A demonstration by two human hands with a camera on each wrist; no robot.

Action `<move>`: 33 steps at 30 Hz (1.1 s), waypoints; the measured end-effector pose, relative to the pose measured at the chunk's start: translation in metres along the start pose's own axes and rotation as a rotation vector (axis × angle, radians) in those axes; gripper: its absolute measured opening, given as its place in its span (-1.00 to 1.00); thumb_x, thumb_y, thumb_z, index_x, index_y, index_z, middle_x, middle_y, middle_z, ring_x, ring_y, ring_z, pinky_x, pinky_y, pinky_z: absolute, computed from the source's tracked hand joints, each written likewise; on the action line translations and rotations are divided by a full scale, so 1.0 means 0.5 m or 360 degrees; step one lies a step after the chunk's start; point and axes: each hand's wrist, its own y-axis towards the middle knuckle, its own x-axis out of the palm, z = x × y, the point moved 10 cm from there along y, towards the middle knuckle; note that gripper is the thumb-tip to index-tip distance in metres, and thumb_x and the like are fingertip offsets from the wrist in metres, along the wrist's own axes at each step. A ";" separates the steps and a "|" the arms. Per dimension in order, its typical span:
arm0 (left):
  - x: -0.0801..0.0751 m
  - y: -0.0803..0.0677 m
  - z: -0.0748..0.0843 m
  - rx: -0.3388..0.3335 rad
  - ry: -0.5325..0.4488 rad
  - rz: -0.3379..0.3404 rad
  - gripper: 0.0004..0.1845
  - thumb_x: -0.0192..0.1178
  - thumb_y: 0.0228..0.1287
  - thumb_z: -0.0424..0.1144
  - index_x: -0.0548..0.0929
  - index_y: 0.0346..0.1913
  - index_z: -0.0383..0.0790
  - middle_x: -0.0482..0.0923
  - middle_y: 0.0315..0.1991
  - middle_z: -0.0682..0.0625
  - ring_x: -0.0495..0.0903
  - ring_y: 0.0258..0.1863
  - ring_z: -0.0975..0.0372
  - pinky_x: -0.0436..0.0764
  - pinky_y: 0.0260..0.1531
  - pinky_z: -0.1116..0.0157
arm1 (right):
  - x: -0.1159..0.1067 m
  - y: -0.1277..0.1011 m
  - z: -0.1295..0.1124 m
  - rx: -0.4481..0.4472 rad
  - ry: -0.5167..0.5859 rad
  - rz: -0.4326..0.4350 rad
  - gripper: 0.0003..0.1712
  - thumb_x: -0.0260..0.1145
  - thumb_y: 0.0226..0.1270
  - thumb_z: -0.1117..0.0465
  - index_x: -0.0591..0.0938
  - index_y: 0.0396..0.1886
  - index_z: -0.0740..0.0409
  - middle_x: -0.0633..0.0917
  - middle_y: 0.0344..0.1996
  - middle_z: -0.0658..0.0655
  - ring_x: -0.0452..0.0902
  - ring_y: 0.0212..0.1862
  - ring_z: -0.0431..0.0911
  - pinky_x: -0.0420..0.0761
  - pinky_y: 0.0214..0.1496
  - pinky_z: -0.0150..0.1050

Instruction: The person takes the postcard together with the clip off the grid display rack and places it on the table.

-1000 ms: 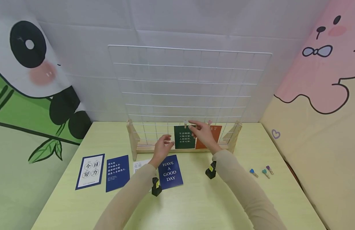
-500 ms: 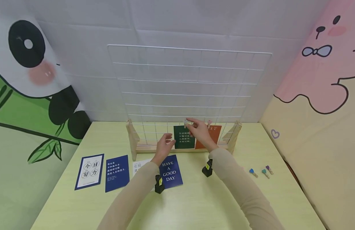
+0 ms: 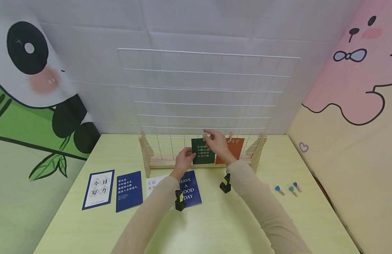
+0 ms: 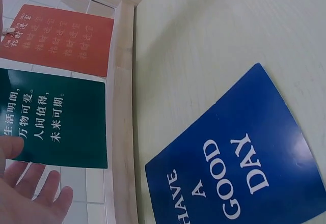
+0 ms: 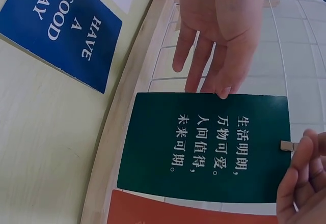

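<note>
A dark green card (image 3: 199, 150) with white writing hangs low on a white wire grid. My left hand (image 3: 184, 158) pinches its left edge, thumb in front and fingers behind, as the left wrist view shows. At the card's top edge sits a small wooden clothespin (image 5: 288, 145). My right hand (image 3: 216, 144) holds the clothespin's outer end, which its fingers (image 5: 304, 155) partly hide. An orange card (image 3: 235, 148) hangs beside the green one, under a pink-topped clothespin (image 3: 231, 135); my right hand covers part of it in the head view.
The wire grid (image 3: 200, 104) stands in a wooden base (image 3: 164, 164). Left on the table lie a white card with blue border (image 3: 98, 189), a blue card (image 3: 129, 191), a partly hidden white card (image 3: 154, 182) and a "HAVE A GOOD DAY" card (image 3: 190, 190). Several clothespins (image 3: 279, 190) lie at right.
My right hand has moved left over the clothespin on the green card. My left hand has shifted slightly right and now takes the card's edge. A pinkish clothespin shows beside the right sleeve.
</note>
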 end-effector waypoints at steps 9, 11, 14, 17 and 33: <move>-0.002 0.006 0.012 0.0025 0.0041 0.0088 -0.74 0.08 0.21 -0.35 0.50 -0.06 -0.39 0.49 -0.16 -0.21 0.50 -0.14 0.03 0.51 -0.21 0.18 | -0.003 0.014 0.019 -0.0082 -0.0041 0.0092 -0.65 0.08 0.31 0.15 0.52 0.04 0.15 0.49 -0.78 0.08 0.43 -0.68 0.02 0.46 -0.60 -0.24; -0.003 0.006 0.014 0.0032 0.0060 0.0106 -0.74 0.08 0.21 -0.35 0.50 -0.05 -0.39 0.49 -0.16 -0.21 0.51 -0.15 0.03 0.51 -0.22 0.18 | -0.005 0.015 0.019 -0.0093 -0.0054 0.0109 -0.67 0.09 0.30 0.14 0.55 0.02 0.12 0.48 -0.79 0.04 0.41 -0.71 -0.06 0.45 -0.59 -0.22; -0.006 0.006 0.017 0.0046 0.0083 0.0129 -0.75 0.08 0.22 -0.34 0.51 -0.07 -0.39 0.50 -0.18 -0.20 0.52 -0.17 0.03 0.52 -0.24 0.18 | -0.005 0.016 0.019 -0.0085 -0.0061 0.0113 -0.68 0.10 0.30 0.14 0.56 0.00 0.12 0.48 -0.80 0.03 0.39 -0.72 -0.10 0.44 -0.60 -0.23; -0.009 0.005 0.020 0.0059 0.0103 0.0152 -0.78 0.08 0.22 -0.35 0.52 -0.10 -0.38 0.51 -0.20 -0.19 0.52 -0.19 0.04 0.52 -0.27 0.18 | -0.011 0.009 0.000 -0.0043 -0.0090 0.0119 -0.70 0.13 0.27 0.21 0.57 -0.02 0.17 0.48 -0.80 0.07 0.40 -0.72 -0.07 0.42 -0.62 -0.25; -0.013 0.005 0.021 0.0059 0.0154 0.0170 -0.81 0.08 0.22 -0.34 0.54 -0.14 -0.36 0.53 -0.25 -0.15 0.51 -0.24 0.08 0.52 -0.29 0.20 | -0.022 0.008 -0.010 -0.0043 -0.0180 0.0140 -0.75 0.18 0.23 0.21 0.63 -0.12 0.15 0.41 -0.83 0.05 0.26 -0.75 -0.10 0.23 -0.71 -0.32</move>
